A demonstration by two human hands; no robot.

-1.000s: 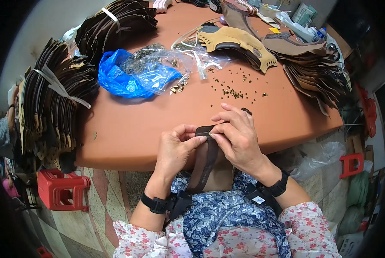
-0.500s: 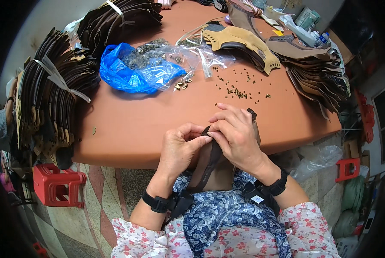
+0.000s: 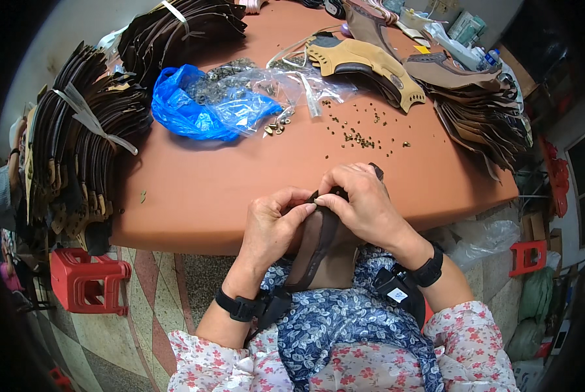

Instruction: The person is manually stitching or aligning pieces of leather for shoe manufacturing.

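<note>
A brown shoe upper with a dark edge strip hangs from my fingers over my lap, at the table's front edge. My left hand pinches its top end between thumb and fingers. Right beside it, my right hand pinches the same end, the fingertips of both hands nearly touching. Whether a small part sits between the fingertips is too small to make out. Beyond the hands, small brass-coloured metal pieces lie scattered on the orange-brown table.
A blue plastic bag and clear bags of small parts lie mid-table. Tan-and-dark uppers lie behind, beside a brown stack at right. Tied dark bundles stand at left. A red stool is on the floor.
My right hand's fingers have curled in from being raised and spread, and its thumb and fingertips now close on the upper's end. My left hand stays nearly still.
</note>
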